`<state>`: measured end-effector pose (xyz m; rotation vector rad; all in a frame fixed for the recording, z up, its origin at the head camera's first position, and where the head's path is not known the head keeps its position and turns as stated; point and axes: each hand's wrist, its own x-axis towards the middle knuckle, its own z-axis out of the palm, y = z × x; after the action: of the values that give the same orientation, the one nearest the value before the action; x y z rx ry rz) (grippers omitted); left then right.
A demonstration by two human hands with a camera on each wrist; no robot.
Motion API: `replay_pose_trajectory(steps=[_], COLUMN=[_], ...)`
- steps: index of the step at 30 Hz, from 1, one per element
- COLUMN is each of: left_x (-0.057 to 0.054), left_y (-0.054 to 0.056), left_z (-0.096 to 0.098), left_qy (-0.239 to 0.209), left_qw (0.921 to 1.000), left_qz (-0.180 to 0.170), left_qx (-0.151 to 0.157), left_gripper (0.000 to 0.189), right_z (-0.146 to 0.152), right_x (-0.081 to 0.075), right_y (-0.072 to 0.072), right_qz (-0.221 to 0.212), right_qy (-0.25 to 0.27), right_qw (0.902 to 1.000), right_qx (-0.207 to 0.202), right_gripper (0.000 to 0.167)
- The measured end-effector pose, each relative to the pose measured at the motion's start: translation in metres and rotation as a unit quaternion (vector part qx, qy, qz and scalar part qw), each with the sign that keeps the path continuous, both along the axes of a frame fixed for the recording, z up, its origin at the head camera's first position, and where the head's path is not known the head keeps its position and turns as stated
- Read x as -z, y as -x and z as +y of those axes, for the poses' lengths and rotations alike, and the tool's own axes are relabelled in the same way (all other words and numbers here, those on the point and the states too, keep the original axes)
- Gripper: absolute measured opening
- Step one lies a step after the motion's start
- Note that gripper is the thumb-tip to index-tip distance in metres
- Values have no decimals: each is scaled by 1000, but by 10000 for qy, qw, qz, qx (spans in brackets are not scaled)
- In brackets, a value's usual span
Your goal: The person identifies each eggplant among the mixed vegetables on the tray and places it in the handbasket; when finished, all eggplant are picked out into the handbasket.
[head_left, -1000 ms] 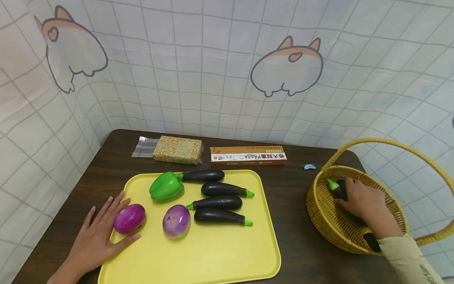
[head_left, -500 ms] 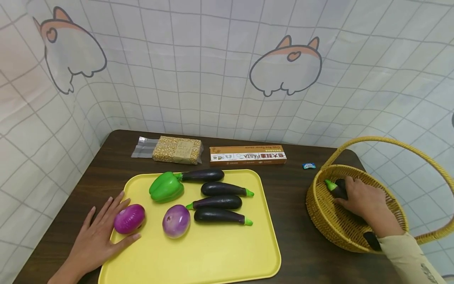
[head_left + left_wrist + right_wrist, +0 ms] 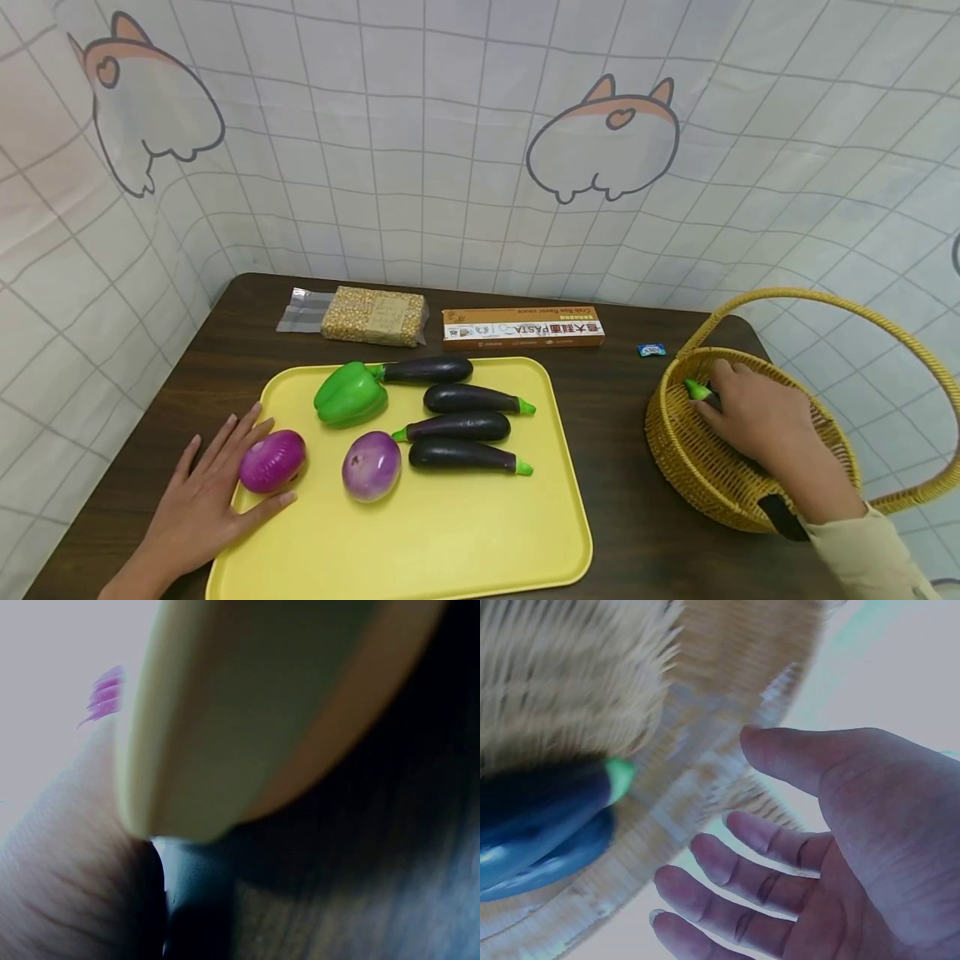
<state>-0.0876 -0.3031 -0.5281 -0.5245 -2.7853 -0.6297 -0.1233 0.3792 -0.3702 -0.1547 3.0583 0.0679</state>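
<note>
My left hand (image 3: pixel 202 500) rests over the left rim of the yellow tray (image 3: pixel 450 542), fingers stretched along a purple onion (image 3: pixel 273 461). In the left wrist view the tray's edge (image 3: pixel 217 712) hides most of the onion (image 3: pixel 103 696). Over on the right, my right hand (image 3: pixel 765 412) reaches into a woven basket (image 3: pixel 660 425), above an eggplant with a green stem (image 3: pixel 696 389). The right wrist view shows this hand (image 3: pixel 795 870) with loosely bent, spread fingers and nothing in them. Two dark eggplants (image 3: pixel 547 806) lie in the basket, apart from the fingers.
Several long eggplants (image 3: pixel 459 426), a round purple eggplant (image 3: pixel 372 466) and a green bell pepper (image 3: pixel 349 394) lie on the tray. Behind it are bagged corn kernels (image 3: pixel 375 315), a pasta box (image 3: pixel 522 327) and a small blue packet (image 3: pixel 652 350). The basket's handle (image 3: pixel 885 317) arches up.
The right hand has risen slightly and shifted left over the basket, coming off the eggplant, which stays inside. The left hand and the vegetables on the tray have not moved.
</note>
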Motion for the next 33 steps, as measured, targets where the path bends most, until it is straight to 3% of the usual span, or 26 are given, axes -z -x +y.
replay_pose_trajectory(steps=[8,14,25,33], left_x=[1,0,1,2], left_y=[1,0,1,0], left_z=[1,0,-1,0], left_qy=[21,2,9,22], left_qw=[10000,10000,10000,10000], left_qz=[-27,2,20,-8], left_qx=[28,37,16,7], left_gripper=[101,101,100,99], right_z=[-35,-60,-120,-166], right_x=[-7,-1,18,30], right_y=[-9,-15,-14,-14], right_qz=[261,866,1769,1732], right_qy=[220,159,457,478], right_qw=[9988,9924,9633,9521], right_qx=[-338,-855,-1965,-2473], right_gripper=[40,39,30,30])
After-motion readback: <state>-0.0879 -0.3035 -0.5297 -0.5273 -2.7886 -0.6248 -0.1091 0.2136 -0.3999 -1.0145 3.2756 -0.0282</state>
